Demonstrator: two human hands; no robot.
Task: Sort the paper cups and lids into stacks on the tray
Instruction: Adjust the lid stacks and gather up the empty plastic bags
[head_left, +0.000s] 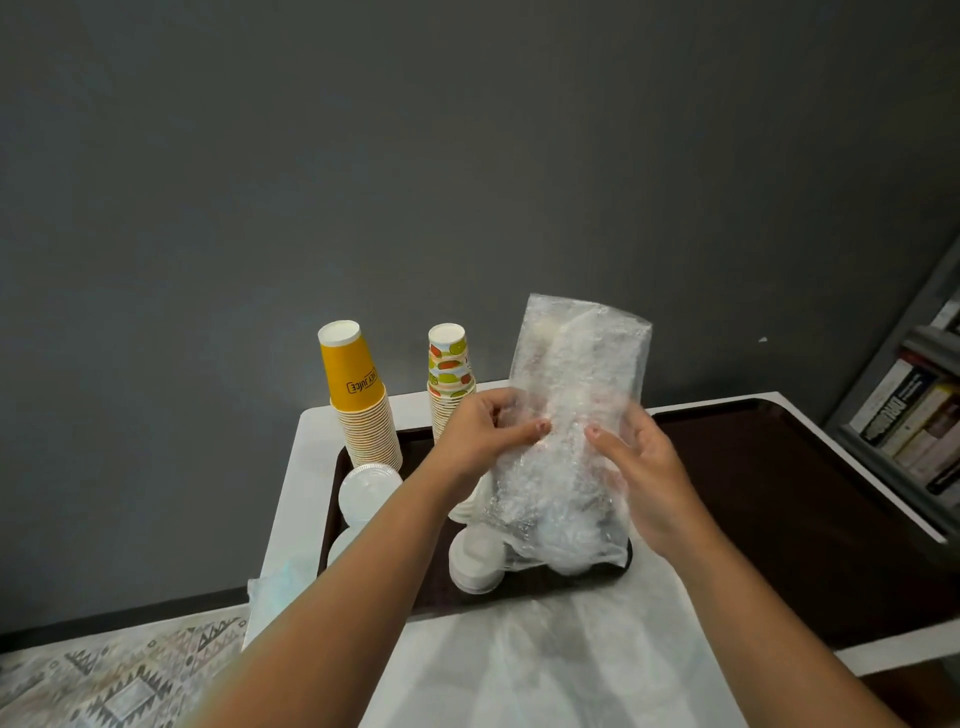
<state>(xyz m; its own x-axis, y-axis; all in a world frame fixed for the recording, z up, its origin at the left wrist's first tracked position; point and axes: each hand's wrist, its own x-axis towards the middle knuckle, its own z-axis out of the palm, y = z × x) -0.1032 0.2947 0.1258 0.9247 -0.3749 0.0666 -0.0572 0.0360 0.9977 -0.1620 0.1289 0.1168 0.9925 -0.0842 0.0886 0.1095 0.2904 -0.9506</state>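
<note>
Tray (779, 467): both hands (480, 431) (641, 467) grip plastic bag (571, 415), long axis upright.

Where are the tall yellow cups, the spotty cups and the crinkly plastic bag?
Stack of yellow paper cups (355, 382): head view, top cup's side.
Stack of spotted paper cups (449, 358): head view, top cup's side.
Clear crinkly plastic bag (582, 358): head view, upper part.

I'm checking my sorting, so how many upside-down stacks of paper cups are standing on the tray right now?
2. The yellow cup stack stands at the tray's far left corner; the fruit-print cup stack stands just right of it, behind the left hand. The plastic bag could hide more.
</note>
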